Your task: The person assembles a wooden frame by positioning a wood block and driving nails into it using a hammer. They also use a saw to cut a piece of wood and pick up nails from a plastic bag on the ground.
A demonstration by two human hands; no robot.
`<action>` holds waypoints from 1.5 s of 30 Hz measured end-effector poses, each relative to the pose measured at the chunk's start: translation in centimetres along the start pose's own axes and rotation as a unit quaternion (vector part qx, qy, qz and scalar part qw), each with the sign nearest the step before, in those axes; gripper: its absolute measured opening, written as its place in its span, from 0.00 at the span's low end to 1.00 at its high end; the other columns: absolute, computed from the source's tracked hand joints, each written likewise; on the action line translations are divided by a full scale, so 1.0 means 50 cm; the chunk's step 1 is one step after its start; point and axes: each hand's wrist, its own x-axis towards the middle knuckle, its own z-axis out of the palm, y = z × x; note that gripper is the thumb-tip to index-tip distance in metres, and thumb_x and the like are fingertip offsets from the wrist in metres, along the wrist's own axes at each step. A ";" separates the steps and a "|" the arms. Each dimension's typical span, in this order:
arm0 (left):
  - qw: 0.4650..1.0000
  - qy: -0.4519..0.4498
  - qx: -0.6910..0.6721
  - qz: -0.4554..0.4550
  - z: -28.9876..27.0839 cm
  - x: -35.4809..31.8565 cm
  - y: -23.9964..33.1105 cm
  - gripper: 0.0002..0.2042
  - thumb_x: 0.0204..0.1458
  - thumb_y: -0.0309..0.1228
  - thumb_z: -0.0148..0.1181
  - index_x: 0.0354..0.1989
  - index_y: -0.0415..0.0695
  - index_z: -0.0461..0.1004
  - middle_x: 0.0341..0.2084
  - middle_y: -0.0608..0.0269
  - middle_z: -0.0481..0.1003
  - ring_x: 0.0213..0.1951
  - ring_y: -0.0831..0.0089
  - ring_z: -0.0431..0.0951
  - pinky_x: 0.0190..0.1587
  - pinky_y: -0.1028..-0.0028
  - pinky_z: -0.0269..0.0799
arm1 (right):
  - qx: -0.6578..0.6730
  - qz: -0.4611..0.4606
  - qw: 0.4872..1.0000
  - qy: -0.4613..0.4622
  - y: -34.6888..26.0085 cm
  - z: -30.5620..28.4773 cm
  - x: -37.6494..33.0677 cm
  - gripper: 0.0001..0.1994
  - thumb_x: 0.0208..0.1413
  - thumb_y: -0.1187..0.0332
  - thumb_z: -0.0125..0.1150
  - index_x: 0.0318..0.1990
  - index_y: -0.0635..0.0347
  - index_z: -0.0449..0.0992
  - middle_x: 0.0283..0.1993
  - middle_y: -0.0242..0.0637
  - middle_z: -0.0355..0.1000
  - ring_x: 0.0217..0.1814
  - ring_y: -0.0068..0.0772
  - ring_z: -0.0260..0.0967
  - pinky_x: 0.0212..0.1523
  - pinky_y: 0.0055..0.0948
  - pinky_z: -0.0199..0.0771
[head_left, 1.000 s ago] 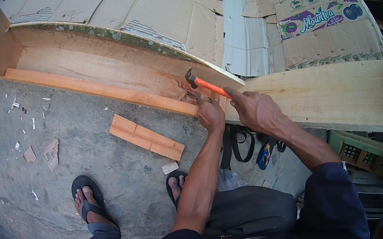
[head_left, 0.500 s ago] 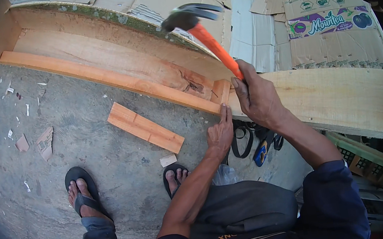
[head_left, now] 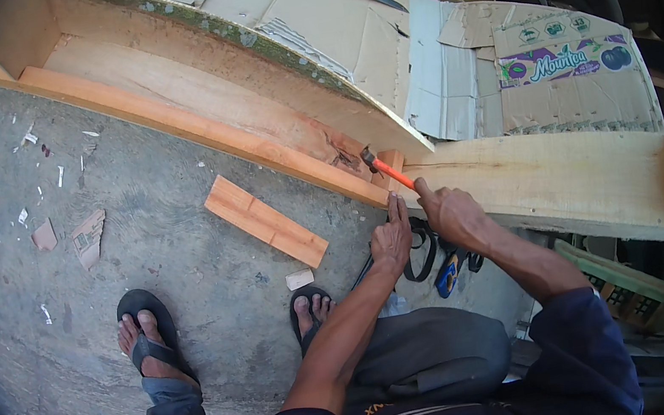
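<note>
Head view: the right hand (head_left: pixel 455 215) is wrapped tight round the orange hammer (head_left: pixel 385 169), its head down on the long wooden strip (head_left: pixel 191 125); the left hand (head_left: pixel 391 237), fingers straight, steadies that strip. Nailing step, it seems; the next blow needs aim.

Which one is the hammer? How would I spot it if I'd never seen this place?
Find the long wooden frame lying across the concrete floor. Near its corner, the person's right hand grips the hammer. It is the only thing there with a bright orange handle and a dark metal head, resting on the wood.
</note>
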 end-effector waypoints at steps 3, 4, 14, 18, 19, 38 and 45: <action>0.999 -0.001 0.041 -0.008 -0.001 0.010 -0.019 0.29 0.58 0.27 0.48 0.69 0.35 0.56 0.73 0.41 0.51 0.26 0.63 0.85 0.29 0.67 0.81 | -0.004 -0.044 0.999 -0.011 -0.043 -0.108 0.026 0.16 0.66 0.64 0.50 0.57 0.60 0.64 0.33 0.64 0.74 0.36 0.64 0.76 0.32 0.53 0.75; 0.999 -0.012 0.034 -0.010 -0.001 -0.009 -0.009 0.29 0.58 0.27 0.48 0.69 0.35 0.56 0.73 0.41 0.51 0.26 0.63 0.85 0.29 0.67 0.81 | 0.113 -0.064 0.979 0.156 -0.078 -0.140 -0.010 0.16 0.66 0.66 0.51 0.57 0.61 0.64 0.32 0.65 0.74 0.36 0.66 0.76 0.33 0.53 0.74; 0.998 0.001 0.050 -0.024 0.003 0.012 -0.018 0.27 0.58 0.27 0.49 0.67 0.34 0.58 0.72 0.40 0.52 0.28 0.64 0.85 0.30 0.66 0.82 | 0.081 -0.015 0.984 0.160 -0.075 -0.107 -0.017 0.16 0.68 0.65 0.50 0.59 0.59 0.63 0.30 0.61 0.74 0.31 0.64 0.75 0.31 0.57 0.70; 0.999 0.014 0.008 -0.037 -0.019 0.031 0.015 0.28 0.58 0.29 0.50 0.68 0.36 0.58 0.73 0.41 0.49 0.30 0.61 0.86 0.32 0.62 0.83 | 0.284 -0.143 0.758 0.570 -0.035 -0.031 -0.001 0.17 0.68 0.72 0.49 0.61 0.60 0.59 0.27 0.60 0.72 0.29 0.63 0.74 0.26 0.50 0.71; 0.999 -0.002 0.015 -0.032 -0.006 0.028 0.007 0.28 0.58 0.29 0.50 0.68 0.36 0.58 0.73 0.42 0.49 0.31 0.61 0.86 0.33 0.61 0.83 | 0.161 -0.057 0.907 0.385 -0.022 -0.006 -0.020 0.17 0.68 0.70 0.48 0.61 0.60 0.57 0.27 0.57 0.74 0.25 0.60 0.74 0.25 0.51 0.71; 0.998 -0.042 0.008 -0.052 -0.001 0.005 0.037 0.30 0.58 0.29 0.51 0.69 0.32 0.55 0.73 0.41 0.48 0.34 0.62 0.86 0.34 0.66 0.83 | 0.270 -0.119 0.806 0.514 -0.050 -0.019 0.016 0.15 0.68 0.69 0.51 0.58 0.61 0.59 0.25 0.58 0.72 0.27 0.65 0.73 0.25 0.53 0.68; 0.998 -0.016 0.014 -0.058 -0.020 0.027 -0.011 0.31 0.57 0.28 0.52 0.69 0.32 0.54 0.73 0.41 0.51 0.33 0.61 0.86 0.33 0.65 0.83 | 0.112 -0.079 0.962 0.237 -0.107 -0.130 0.007 0.13 0.69 0.65 0.49 0.56 0.58 0.64 0.25 0.57 0.72 0.28 0.65 0.74 0.28 0.55 0.69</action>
